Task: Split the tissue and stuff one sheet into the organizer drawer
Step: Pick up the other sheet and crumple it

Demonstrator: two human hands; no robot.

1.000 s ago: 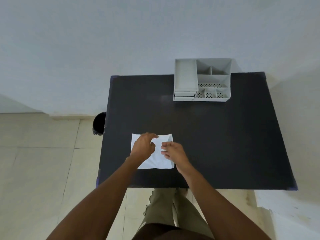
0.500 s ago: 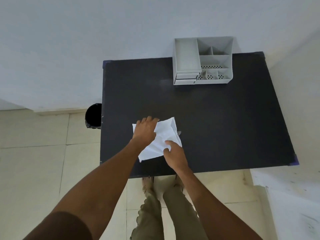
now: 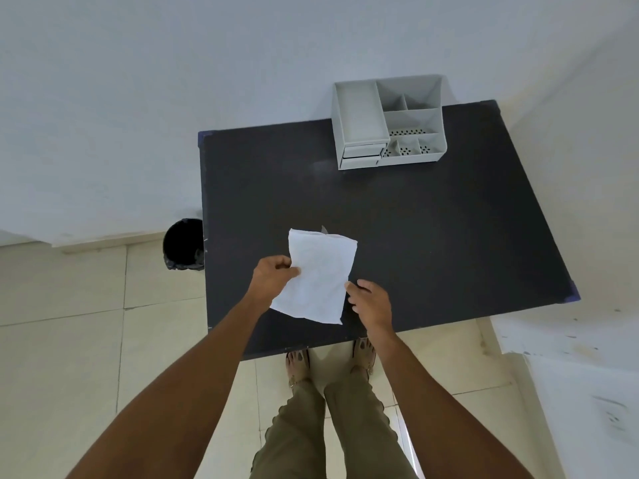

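Note:
A white tissue [image 3: 318, 274] is lifted off the black table [image 3: 432, 243] near its front edge. My left hand [image 3: 273, 276] pinches the tissue's left edge between thumb and fingers. My right hand [image 3: 370, 300] touches the tissue's lower right edge with curled fingers; whether it grips it I cannot tell. The grey organizer [image 3: 389, 122] stands at the table's far edge, well beyond both hands. Its two small drawers [image 3: 361, 157] at the front left are closed.
A black bin [image 3: 183, 243] stands on the tiled floor just left of the table. A white wall runs behind the table. My legs and feet are below the table's front edge.
The tissue lay flat on the table; both hands have picked it up and it now hangs raised, held by my left hand. The view has shifted back.

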